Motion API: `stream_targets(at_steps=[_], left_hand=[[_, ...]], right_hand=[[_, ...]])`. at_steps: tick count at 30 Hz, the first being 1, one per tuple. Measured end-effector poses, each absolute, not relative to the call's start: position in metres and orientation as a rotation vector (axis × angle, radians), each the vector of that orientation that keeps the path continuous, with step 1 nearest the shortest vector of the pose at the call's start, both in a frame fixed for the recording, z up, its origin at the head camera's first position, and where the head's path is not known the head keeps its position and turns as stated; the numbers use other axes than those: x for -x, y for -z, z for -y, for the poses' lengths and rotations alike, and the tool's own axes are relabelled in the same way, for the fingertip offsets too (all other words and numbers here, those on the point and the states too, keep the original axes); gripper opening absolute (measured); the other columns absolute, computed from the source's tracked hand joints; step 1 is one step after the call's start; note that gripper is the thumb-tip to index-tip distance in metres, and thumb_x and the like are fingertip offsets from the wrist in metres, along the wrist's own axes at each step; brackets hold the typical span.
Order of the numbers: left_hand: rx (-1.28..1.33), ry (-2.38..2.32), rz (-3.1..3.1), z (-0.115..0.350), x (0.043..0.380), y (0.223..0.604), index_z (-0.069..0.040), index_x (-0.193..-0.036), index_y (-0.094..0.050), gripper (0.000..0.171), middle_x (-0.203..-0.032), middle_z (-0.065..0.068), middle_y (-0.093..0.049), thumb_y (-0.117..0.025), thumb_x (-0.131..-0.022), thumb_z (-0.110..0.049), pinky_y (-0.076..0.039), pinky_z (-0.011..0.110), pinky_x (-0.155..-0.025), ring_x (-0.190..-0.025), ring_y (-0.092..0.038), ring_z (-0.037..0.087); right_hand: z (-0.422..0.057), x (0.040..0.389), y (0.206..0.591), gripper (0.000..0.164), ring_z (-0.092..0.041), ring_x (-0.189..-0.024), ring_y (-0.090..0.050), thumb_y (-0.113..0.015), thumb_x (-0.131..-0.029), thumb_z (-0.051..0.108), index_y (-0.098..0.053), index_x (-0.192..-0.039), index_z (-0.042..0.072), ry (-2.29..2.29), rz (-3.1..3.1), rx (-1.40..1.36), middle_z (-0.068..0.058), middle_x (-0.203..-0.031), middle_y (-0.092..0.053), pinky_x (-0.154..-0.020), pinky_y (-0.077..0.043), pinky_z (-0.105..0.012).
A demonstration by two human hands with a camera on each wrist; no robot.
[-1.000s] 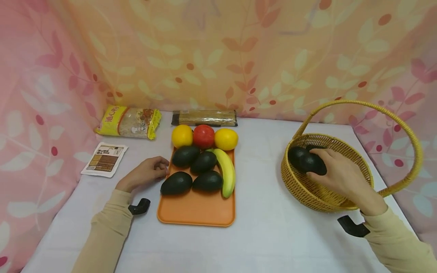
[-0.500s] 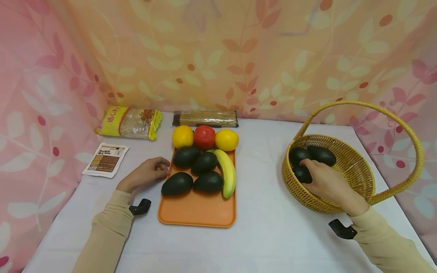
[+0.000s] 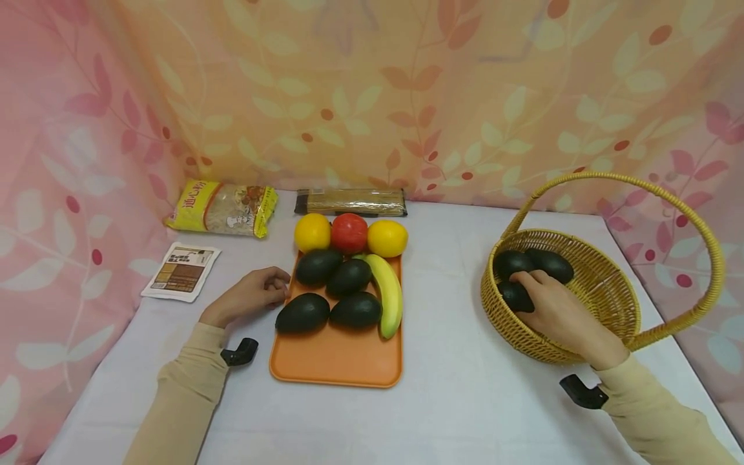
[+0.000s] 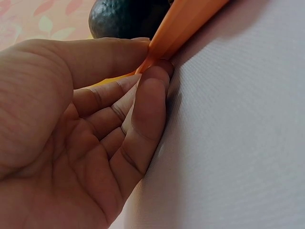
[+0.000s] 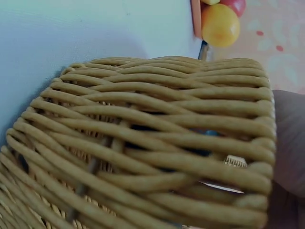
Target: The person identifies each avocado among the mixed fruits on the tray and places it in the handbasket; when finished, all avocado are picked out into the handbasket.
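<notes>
Left hand [image 3: 248,298]: fingers curled, pinching the left rim of the flat orange plastic tray [image 3: 336,361].
Tray load: four dark green avocados [image 3: 301,312], fruit.
Right hand [image 3: 560,311]: inside round woven wicker basket [image 3: 604,290], fingers grasping the nearest dark avocado [image 3: 515,296].

The basket [image 3: 587,303] is coarse woven wicker, matt and ridged, while the orange tray [image 3: 337,361] looks like smooth plastic. The avocados [image 3: 302,312] have dull, finely pebbled dark skin. A matt white cloth [image 3: 465,400] covers the tabletop.
</notes>
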State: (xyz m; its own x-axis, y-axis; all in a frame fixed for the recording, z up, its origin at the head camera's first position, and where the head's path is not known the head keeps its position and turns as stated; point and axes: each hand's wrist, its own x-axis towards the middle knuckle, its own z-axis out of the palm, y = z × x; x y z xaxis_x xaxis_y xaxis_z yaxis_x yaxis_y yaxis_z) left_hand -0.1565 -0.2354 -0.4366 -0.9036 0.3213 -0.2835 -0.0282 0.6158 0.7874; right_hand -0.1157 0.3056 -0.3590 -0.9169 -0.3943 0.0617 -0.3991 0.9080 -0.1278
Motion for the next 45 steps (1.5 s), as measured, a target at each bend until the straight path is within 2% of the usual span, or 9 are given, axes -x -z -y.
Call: stream_targets(at_steps=[8, 17, 23, 26, 30, 36, 45], left_hand=[[-0.223, -1.211, -2.429, 0.235, 0.156, 0.436, 0.002, -0.125, -0.054, 0.036, -0.093, 0.009, -0.064, -0.062, -0.094, -0.016, -0.050, 0.027, -0.070, -0.078, -0.058, 0.017], [-0.223, -1.205, -2.433, 0.234, 0.155, 0.434, 0.002, -0.125, -0.054, 0.036, -0.093, 0.010, -0.064, -0.061, -0.094, -0.015, -0.050, 0.027, -0.069, -0.078, -0.058, 0.018], [-0.226, -1.207, -2.428, 0.234, 0.156, 0.434, 0.002, -0.125, -0.054, 0.036, -0.093, 0.010, -0.064, -0.061, -0.095, -0.015, -0.050, 0.027, -0.070, -0.079, -0.058, 0.017], [-0.222, -1.207, -2.427, 0.234, 0.156, 0.434, 0.002, -0.125, -0.054, 0.036, -0.094, 0.010, -0.064, -0.060, -0.095, -0.015, -0.050, 0.027, -0.070, -0.079, -0.058, 0.017], [-0.221, -1.217, -2.421, 0.234, 0.155, 0.434, 0.002, -0.125, -0.053, 0.035, -0.094, 0.010, -0.064, -0.060, -0.095, -0.014, -0.050, 0.027, -0.070, -0.079, -0.058, 0.018], [-0.213, -1.235, -2.411, 0.234, 0.155, 0.435, 0.002, -0.125, -0.053, 0.035, -0.096, 0.011, -0.064, -0.060, -0.095, -0.015, -0.051, 0.028, -0.071, -0.080, -0.059, 0.017], [-0.222, -1.235, -2.418, 0.235, 0.154, 0.434, 0.003, -0.124, -0.054, 0.034, -0.094, 0.011, -0.064, -0.060, -0.095, -0.013, -0.051, 0.027, -0.070, -0.079, -0.059, 0.018]], right_hand=[[-0.305, 0.115, 0.361, 0.061, -0.040, -0.099, -0.062, -0.082, -0.074, 0.015, -0.055, -0.127, 0.003, -0.154, 3.018, -0.595, -0.025, -0.114, -0.060, -0.080, -0.052, -0.056], [-0.302, 0.113, 0.356, 0.064, -0.043, -0.105, -0.060, -0.082, -0.075, 0.016, -0.054, -0.131, 0.003, -0.140, 3.005, -0.593, -0.026, -0.119, -0.058, -0.083, -0.051, -0.058], [-0.288, 0.108, 0.335, 0.054, -0.040, -0.097, -0.063, -0.080, -0.077, 0.020, -0.058, -0.125, 0.005, -0.136, 2.870, -0.571, -0.022, -0.113, -0.062, -0.072, -0.053, -0.055], [-0.270, 0.107, 0.324, 0.045, -0.036, -0.091, -0.064, -0.078, -0.078, 0.017, -0.062, -0.118, 0.004, -0.177, 2.723, -0.618, -0.018, -0.108, -0.064, -0.068, -0.054, -0.051], [-0.234, 0.108, 0.315, 0.038, -0.034, -0.094, -0.064, -0.076, -0.078, 0.013, -0.065, -0.113, 0.003, -0.232, 2.555, -0.744, -0.016, -0.108, -0.065, -0.072, -0.054, -0.048], [-0.172, 0.106, 0.322, 0.046, -0.033, -0.105, -0.062, -0.078, -0.080, 0.025, -0.063, -0.120, 0.008, -0.164, 2.492, -0.965, -0.016, -0.120, -0.063, -0.082, -0.054, -0.045], [-0.107, 0.100, 0.360, 0.055, -0.031, -0.117, -0.057, -0.078, -0.080, 0.033, -0.057, -0.128, 0.015, -0.035, 2.525, -1.196, -0.013, -0.129, -0.058, -0.090, -0.051, -0.042]])
